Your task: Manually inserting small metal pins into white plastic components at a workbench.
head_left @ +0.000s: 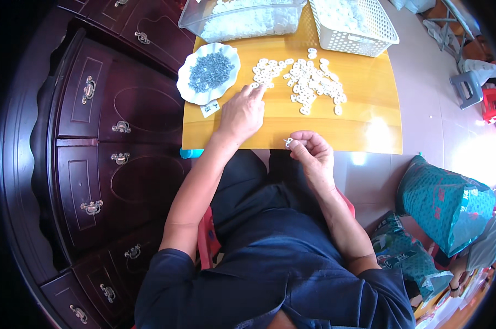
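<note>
Small white pieces [313, 84] are spread on the desk [363, 126] in two loose clusters, the larger ahead of the right hand, the smaller cluster [263, 77] to its left. Right hand [316, 158]: at the near edge of the desk, thumb and forefinger pinching one held piece [289, 143], thin sliver sticking out on its left side; too small to tell how deep that sits. Left hand [243, 114]: fingertips down at the near edge of the smaller cluster, can't tell whether a piece is caught between them or just touched. Grey bits [210, 70] fill the wavy white plate [183, 90] on the left, well within left-hand reach; clear bin [196, 30] and perforated basket [363, 45] at the far edge, both with white stuff inside. For the step in hand I'd pinch the held piece by its rim, keeping the sliver clear of the fingertips, and hold it over wood rather than right at the edge: a drop there could end up on the lap or floor. On the left, single out one piece from the fringe and lift it with thumb and forefinger, not rake the cluster; likely slippery and easy to scatter. Keep a bare gap between the two clusters so they don't mix, and go light around the plate, its rim overlaps a small card [209, 109] and a nudge might spill the grey bits
</note>
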Demonstrator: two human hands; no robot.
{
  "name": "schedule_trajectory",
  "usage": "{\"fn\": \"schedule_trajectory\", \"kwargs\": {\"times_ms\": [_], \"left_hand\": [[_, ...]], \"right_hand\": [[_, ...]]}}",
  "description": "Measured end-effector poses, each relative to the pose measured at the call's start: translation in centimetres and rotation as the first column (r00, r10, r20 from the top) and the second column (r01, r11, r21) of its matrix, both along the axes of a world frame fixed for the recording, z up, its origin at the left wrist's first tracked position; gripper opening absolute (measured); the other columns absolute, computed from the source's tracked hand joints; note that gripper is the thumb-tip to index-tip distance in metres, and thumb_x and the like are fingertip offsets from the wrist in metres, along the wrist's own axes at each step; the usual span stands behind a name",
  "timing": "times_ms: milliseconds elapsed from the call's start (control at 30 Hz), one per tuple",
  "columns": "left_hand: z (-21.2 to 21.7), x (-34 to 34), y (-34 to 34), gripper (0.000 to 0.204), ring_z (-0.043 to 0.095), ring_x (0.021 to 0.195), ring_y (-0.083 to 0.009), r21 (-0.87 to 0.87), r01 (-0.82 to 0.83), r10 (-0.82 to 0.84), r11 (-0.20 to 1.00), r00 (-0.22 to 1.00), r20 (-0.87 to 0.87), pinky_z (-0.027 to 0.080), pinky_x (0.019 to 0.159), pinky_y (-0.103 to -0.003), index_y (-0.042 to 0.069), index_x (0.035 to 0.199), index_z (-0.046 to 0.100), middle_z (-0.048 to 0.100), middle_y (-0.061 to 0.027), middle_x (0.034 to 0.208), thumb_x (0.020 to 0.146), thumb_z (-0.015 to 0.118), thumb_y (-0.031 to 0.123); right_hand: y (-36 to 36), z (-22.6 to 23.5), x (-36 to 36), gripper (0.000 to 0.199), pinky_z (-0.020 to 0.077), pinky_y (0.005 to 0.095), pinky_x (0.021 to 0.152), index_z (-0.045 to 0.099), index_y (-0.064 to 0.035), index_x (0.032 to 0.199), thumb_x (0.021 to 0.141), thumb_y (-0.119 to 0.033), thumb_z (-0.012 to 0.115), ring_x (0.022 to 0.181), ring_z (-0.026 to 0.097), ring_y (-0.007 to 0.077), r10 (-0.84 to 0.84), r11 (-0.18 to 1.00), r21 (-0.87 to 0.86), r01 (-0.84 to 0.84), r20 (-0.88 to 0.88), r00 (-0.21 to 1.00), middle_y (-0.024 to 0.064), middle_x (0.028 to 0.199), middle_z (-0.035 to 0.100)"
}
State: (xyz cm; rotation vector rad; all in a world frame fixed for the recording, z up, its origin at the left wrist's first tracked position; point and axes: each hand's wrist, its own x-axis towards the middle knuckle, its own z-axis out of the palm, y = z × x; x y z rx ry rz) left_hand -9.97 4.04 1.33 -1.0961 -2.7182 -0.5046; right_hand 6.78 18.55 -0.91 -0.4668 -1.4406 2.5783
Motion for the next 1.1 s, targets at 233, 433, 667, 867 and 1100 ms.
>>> {"fn": "schedule_trajectory", "kwargs": {"times_ms": [233,433,667,867,1100], "left_hand": [[1.4,3.7,0.1,0.029,0.067,0.09,-0.0343,0.038,0.056,-0.061,0.998,0.985,0.16,0.054,0.078,-0.044,0.006,0.12,0.064,0.064,-0.0141,0.1,0.092,0.061,0.012],[1.4,2.2,0.5,0.028,0.067,0.089,-0.0329,0.123,0.052,-0.063,0.991,0.994,0.089,0.054,0.077,-0.042,0.007,0.119,0.067,0.065,-0.0128,0.098,0.091,0.065,0.013],[0.9,1.0,0.9,0.014,0.066,0.087,-0.0324,0.04,0.138,-0.142,0.99,0.98,0.139,0.053,0.076,-0.044,0.007,0.101,0.068,0.065,-0.0108,0.093,0.091,0.066,0.016],[0.6,0.9,0.9,0.012,0.065,0.085,-0.0345,-0.013,0.11,-0.105,0.994,0.971,0.214,0.052,0.075,-0.046,0.006,0.092,0.059,0.063,-0.0122,0.09,0.091,0.065,0.016],[0.7,1.3,0.5,0.011,0.068,0.08,-0.03,0.229,0.07,-0.132,0.971,0.955,0.267,0.054,0.071,-0.039,0.003,0.096,0.06,0.066,-0.0144,0.091,0.09,0.067,0.007]], "right_hand": [[0.3,0.3,-0.2,0.013,0.0518,0.0194,0.074,0.067,-0.0027,0.108,0.095,-0.005,0.067,0.084,0.066,0.0066,-0.025,0.999,0.02,0.025,0.013,1.0,0.0023,0.093,0.071],[0.4,0.2,-0.2,0.012,0.0517,0.0192,0.073,0.067,-0.0027,0.107,0.096,-0.006,0.067,0.084,0.066,0.0066,-0.013,1.0,0.017,0.013,0.012,1.0,0.002,0.093,0.071],[0.5,0.1,-0.1,0.013,0.052,0.019,0.073,0.067,-0.0024,0.108,0.096,-0.005,0.066,0.083,0.066,0.0059,-0.015,1.0,0.007,0.015,-0.006,1.0,0.0022,0.094,0.071],[0.4,0.0,-0.1,0.013,0.0524,0.0187,0.073,0.067,-0.0024,0.108,0.096,-0.005,0.066,0.083,0.065,0.0057,-0.009,1.0,0.007,0.009,-0.004,1.0,0.0022,0.094,0.071],[0.4,0.3,-0.1,0.012,0.0521,0.0189,0.073,0.067,-0.0024,0.108,0.096,-0.006,0.067,0.083,0.065,0.0059,-0.022,1.0,0.0,0.022,-0.002,1.0,0.0027,0.093,0.071]]}}
